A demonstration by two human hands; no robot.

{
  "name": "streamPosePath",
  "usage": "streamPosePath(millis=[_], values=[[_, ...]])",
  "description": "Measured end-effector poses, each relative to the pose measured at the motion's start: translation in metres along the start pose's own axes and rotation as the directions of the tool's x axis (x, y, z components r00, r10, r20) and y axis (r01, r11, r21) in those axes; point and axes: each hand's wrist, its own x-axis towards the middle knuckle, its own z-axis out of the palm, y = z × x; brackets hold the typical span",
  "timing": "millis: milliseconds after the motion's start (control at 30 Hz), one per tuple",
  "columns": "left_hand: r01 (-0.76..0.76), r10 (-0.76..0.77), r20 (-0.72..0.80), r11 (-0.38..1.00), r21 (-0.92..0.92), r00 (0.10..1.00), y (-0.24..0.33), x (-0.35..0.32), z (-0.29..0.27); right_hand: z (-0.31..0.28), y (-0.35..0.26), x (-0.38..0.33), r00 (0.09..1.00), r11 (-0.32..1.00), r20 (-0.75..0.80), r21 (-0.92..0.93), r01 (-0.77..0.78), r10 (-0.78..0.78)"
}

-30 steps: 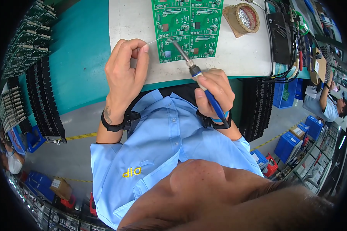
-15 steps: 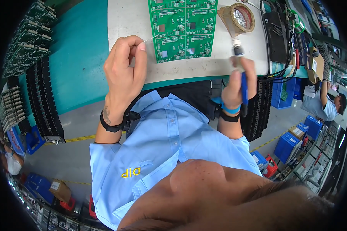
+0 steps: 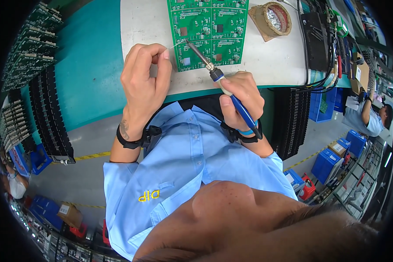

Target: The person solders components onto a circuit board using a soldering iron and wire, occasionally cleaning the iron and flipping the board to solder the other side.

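A green circuit board panel (image 3: pixel 226 49) made of several joined boards lies on the white worktop. Pinched between thumb and forefinger of my left hand (image 3: pixel 145 76) is a thin solder wire (image 3: pixel 174 45), which reaches over the panel's left edge. My right hand (image 3: pixel 242 99) grips a blue and white soldering iron (image 3: pixel 231 92) like a pen. Its metal tip meets the board close to the wire's end; whether the two touch is too small to tell.
A round container with crumpled silvery stuff inside (image 3: pixel 273 19) sits right of the panel. Black cables (image 3: pixel 308 52) and tools line the right side. Racks of green boards (image 3: pixel 30 48) stand at the left. Another person (image 3: pixel 371 115) is at the far right.
My right hand has swung left from beside the round container, bringing the soldering iron's tip onto the board. My left hand, with the solder wire, has barely shifted.
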Motion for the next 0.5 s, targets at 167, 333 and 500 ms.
streamPosePath(millis=[167, 333, 500], values=[[-0.018, 0.018, -0.001, 1.0, 0.019, 1.0, -0.0004, 0.0017, 0.0007, 0.0022, 0.0011, 0.0001, 1.0, 1.0, 0.002, -0.003, -0.005, 0.005], [-0.012, 0.012, 0.01, 1.0, 0.02, 1.0, -0.0007, 0.0019, 0.0021, 0.0044, 0.0023, -0.0012, 1.0, 1.0, 0.0, -0.01, 0.009, -0.009], [-0.009, 0.009, 0.02, 1.0, 0.02, 1.0, 0.0013, 0.0035, 0.0043, 0.0068, 0.0029, -0.0023, 1.0, 1.0, -0.01, -0.018, 0.023, -0.023]])
